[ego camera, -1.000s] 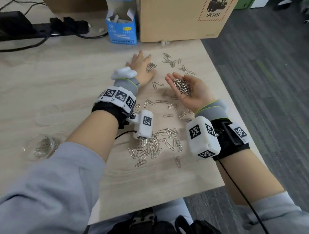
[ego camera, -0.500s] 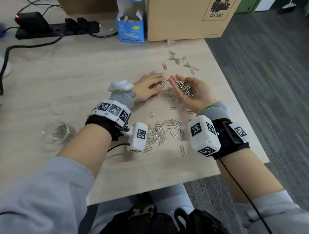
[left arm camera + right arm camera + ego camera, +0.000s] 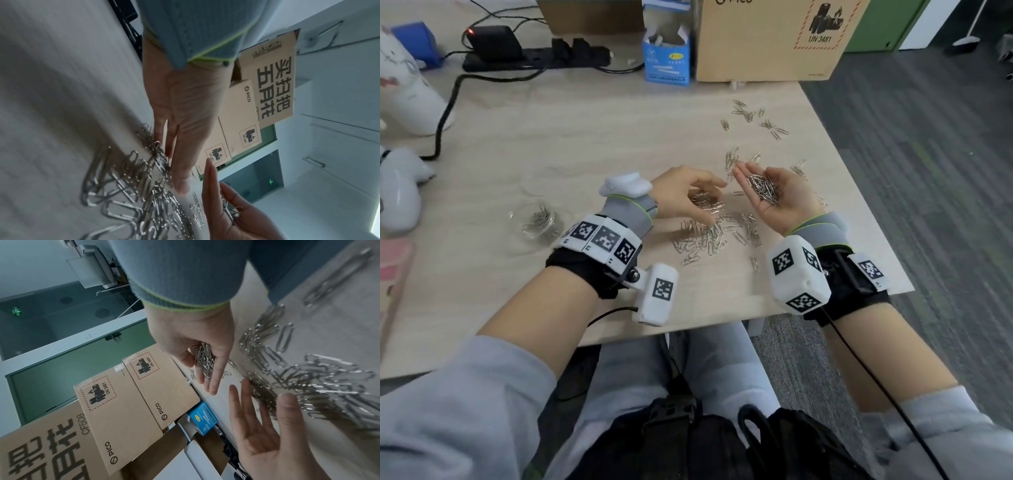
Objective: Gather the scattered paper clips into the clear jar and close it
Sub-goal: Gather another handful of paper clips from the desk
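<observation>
Silver paper clips lie in a pile (image 3: pixel 712 236) on the wooden table, with a smaller scatter (image 3: pixel 750 114) farther back. My left hand (image 3: pixel 698 193) lies over the pile's far edge, its straight fingers (image 3: pixel 180 162) touching clips on the table (image 3: pixel 127 186). Just right of it, my right hand (image 3: pixel 791 198) is palm up, cupping a heap of clips (image 3: pixel 763 186); the right wrist view shows that heap (image 3: pixel 203 360) in the palm. The clear jar (image 3: pixel 537 222) stands uncapped left of my left wrist, with some clips inside. I cannot tell where its lid is.
A large cardboard box (image 3: pixel 767 41) and a small blue box (image 3: pixel 667 61) stand at the table's back. A power strip (image 3: pixel 534 56) and cable lie at back left, white objects (image 3: pixel 400 85) at far left. The table's right edge (image 3: pixel 859 205) runs close to my right hand.
My left hand has drawn back from the far clips toward me, dragging clips into the near pile. My right hand has kept its heap, palm up.
</observation>
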Motion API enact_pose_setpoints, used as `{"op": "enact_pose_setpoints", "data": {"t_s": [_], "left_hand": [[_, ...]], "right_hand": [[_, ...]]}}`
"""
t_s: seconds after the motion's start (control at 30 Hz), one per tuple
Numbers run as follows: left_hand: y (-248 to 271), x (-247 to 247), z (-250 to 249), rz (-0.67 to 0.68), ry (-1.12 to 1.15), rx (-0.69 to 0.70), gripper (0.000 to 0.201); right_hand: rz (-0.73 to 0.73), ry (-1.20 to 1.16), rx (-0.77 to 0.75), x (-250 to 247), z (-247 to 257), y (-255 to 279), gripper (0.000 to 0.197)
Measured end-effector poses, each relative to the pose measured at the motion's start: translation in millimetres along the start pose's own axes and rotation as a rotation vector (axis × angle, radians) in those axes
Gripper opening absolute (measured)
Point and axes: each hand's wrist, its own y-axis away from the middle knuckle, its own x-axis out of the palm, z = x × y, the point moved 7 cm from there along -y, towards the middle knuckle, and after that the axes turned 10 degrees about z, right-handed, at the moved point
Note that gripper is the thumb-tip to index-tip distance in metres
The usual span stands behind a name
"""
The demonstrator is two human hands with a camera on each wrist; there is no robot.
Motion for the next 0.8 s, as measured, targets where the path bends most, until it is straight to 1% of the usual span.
{"op": "enact_pose_setpoints", "data": {"t_s": [0.07, 0.13, 0.17, 0.2, 0.23, 0.3, 0.4, 0.47, 0.57, 0.67, 0.8], "left_hand": [[5.5, -0.8, -4.4, -0.038, -0.104, -0.022, 0.08], [13.1, 3.8, -4.7, -0.06, -0.327, -0.123, 0.092], [16.0, 6.3, -2.6, -0.065, -0.42, -0.186, 0.094], [17.7, 9.2, -0.9, -0.068, -0.464, -0.218, 0.093], [17.6, 11.7, 1.1, -0.075, -0.465, -0.218, 0.09], [16.2, 14.3, 1.2, -0.105, -0.392, -0.165, 0.079], [12.9, 11.0, -1.6, -0.166, -0.288, -0.108, 0.052], [12.9, 9.7, -4.1, -0.197, -0.274, -0.09, 0.038], [12.3, 6.1, -2.0, -0.26, -0.28, -0.083, 0.022], [12.4, 3.9, 0.4, -0.296, -0.255, -0.091, 0.013], [19.8, -5.1, 4.7, -0.344, -0.059, -0.107, 0.01]], "right_hand": [[-0.001, 0.0, 0.003, -1.0, -1.9, 5.2, 0.032], [0.002, 0.002, 0.002, -2.2, -4.2, 11.8, 0.032], [0.004, 0.001, 0.0, -2.3, -4.7, 14.5, 0.032], [0.004, -0.003, -0.002, -2.6, -5.1, 17.2, 0.032], [0.004, -0.009, -0.002, -2.4, -5.4, 19.1, 0.032], [0.0, -0.018, -0.004, -2.6, -6.2, 23.3, 0.032], [0.003, -0.015, -0.006, -3.8, -7.5, 28.7, 0.03], [0.006, -0.02, -0.009, -4.7, -8.8, 32.3, 0.029], [0.008, -0.019, 0.001, -5.2, -10.8, 35.2, 0.029], [0.002, -0.022, 0.018, -7.8, -14.5, 34.8, 0.029], [-0.005, -0.006, 0.036, -7.7, -19.6, 35.1, 0.03]]}}
